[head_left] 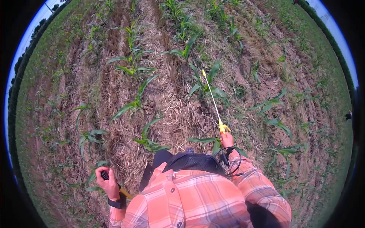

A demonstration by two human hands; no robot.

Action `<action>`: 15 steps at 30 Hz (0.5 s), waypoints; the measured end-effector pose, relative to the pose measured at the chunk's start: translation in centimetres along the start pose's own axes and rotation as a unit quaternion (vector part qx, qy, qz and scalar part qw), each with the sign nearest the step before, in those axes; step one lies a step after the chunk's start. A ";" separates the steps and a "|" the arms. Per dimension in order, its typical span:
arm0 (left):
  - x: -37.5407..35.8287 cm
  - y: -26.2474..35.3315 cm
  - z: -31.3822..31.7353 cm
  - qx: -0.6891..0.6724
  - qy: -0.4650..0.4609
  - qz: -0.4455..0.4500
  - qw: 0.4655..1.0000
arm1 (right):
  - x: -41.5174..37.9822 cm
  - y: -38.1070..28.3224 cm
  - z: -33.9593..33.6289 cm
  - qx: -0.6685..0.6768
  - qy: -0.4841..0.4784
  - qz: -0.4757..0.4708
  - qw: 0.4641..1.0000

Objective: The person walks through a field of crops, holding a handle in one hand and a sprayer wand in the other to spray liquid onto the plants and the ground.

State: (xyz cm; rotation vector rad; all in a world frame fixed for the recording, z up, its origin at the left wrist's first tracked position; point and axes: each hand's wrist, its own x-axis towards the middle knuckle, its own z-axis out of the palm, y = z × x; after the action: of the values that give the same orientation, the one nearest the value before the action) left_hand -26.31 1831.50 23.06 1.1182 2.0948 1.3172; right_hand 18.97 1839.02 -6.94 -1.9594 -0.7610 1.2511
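On the lower left, my left hand [108,183] is closed round a black handle [104,175], with a yellow-orange bar [126,193] running from behind the wrist towards my body. My right hand [227,139] grips the yellow handle of a sprayer wand [213,99]. The thin pale wand points forward and slightly left, and its yellow nozzle [203,72] is over a green corn plant [207,86]. A black hose [238,159] loops beside my right wrist. Below my right hand, another plant [216,146] is partly hidden by my hand and body.
Rows of young corn plants [131,68] run ahead over dry, straw-covered soil [173,114]. More plants stand left and right, including one [91,137] near my left hand. A dark mesh bag or cloth [194,162] lies against my front. Hedges line the field's far edges.
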 end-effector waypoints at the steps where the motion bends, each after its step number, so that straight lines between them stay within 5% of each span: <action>1: -0.2 0.4 -1.1 -0.021 0.006 -0.006 1.000 | -0.1 -1.4 -0.3 0.008 0.005 0.022 1.000; 3: 1.0 -0.3 -1.4 -0.043 0.015 -0.014 0.999 | 0.7 -2.4 -0.5 0.014 0.019 0.041 0.999; 6: 4.6 -2.6 3.3 0.083 -0.001 0.088 0.993 | 1.6 -3.7 0.4 0.025 0.051 0.042 0.998; 8: 7.6 -6.8 7.1 0.092 -0.036 0.033 0.995 | 2.2 -4.4 1.3 0.014 0.049 0.042 0.998; 15: 17.4 -11.3 13.2 0.065 -0.096 0.056 0.992 | 2.8 -7.5 8.5 -0.042 -0.006 0.026 0.999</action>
State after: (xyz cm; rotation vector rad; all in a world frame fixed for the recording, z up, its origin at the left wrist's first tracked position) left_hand -31.86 1850.17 8.07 1.3772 2.0253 1.0851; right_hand 11.32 1847.60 -4.99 -2.0522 -0.7854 1.2810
